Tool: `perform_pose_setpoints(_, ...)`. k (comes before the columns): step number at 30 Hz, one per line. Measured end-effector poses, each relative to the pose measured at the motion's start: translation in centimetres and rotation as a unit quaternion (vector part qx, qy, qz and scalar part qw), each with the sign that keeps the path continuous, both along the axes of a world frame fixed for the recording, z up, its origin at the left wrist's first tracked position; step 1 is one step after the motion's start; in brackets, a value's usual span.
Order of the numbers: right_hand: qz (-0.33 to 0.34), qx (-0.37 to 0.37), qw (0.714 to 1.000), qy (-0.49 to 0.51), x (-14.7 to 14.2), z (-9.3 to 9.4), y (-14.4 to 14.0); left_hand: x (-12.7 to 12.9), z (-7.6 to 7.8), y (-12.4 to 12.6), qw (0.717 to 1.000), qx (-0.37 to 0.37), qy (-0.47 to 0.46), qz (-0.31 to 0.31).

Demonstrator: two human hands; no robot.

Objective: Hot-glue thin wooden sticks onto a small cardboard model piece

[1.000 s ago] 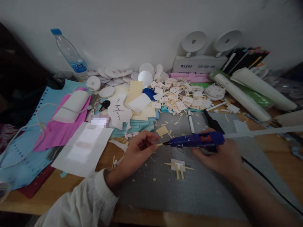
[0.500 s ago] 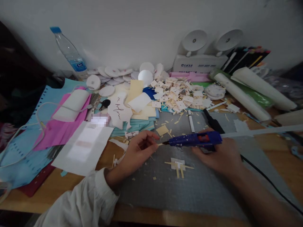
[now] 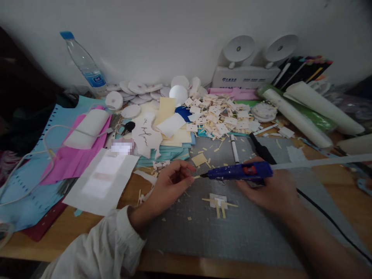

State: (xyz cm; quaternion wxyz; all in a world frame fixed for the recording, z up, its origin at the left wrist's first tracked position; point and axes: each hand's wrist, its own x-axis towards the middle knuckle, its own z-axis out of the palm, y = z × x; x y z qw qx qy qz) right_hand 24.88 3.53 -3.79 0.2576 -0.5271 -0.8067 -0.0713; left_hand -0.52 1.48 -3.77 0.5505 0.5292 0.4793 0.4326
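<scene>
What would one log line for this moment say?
left hand: pinches small paper strip | right hand: grips blue glue gun, nozzle at strip | below: paper assembly on grey mat

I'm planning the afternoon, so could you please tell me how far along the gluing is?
Done: a heap of finished paper tabs by the wall. In hand: the left hand pinches a thin strip at the glue gun nozzle, held by the right hand. Left: the part-built piece on the mat.
</scene>
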Motion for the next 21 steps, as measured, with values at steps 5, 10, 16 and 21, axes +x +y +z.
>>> perform_pose_setpoints(5, 0.015, 0.018, 1.0, -0.01, 0.0, -0.1, 0.1, -0.1, 0.1, 0.0, 1.0, 0.003, 0.003, 0.0)
perform_pose_setpoints(10, 0.02, 0.044, 0.999, -0.014, -0.1, -0.1, 0.3, -0.1, 0.1, 0.0, 1.0, 0.004, 0.005, -0.004)
perform_pose_setpoints(16, -0.005, 0.072, 0.997, -0.032, 0.3, 0.7, 0.4, -0.1, -0.1, 0.0, 1.0, 0.013, -0.002, -0.004)
perform_pose_setpoints(21, -0.065, 0.102, 0.993, 0.0, 1.1, 1.5, 0.4, -0.3, -0.5, 0.0, 1.0, 0.02, -0.012, -0.004)
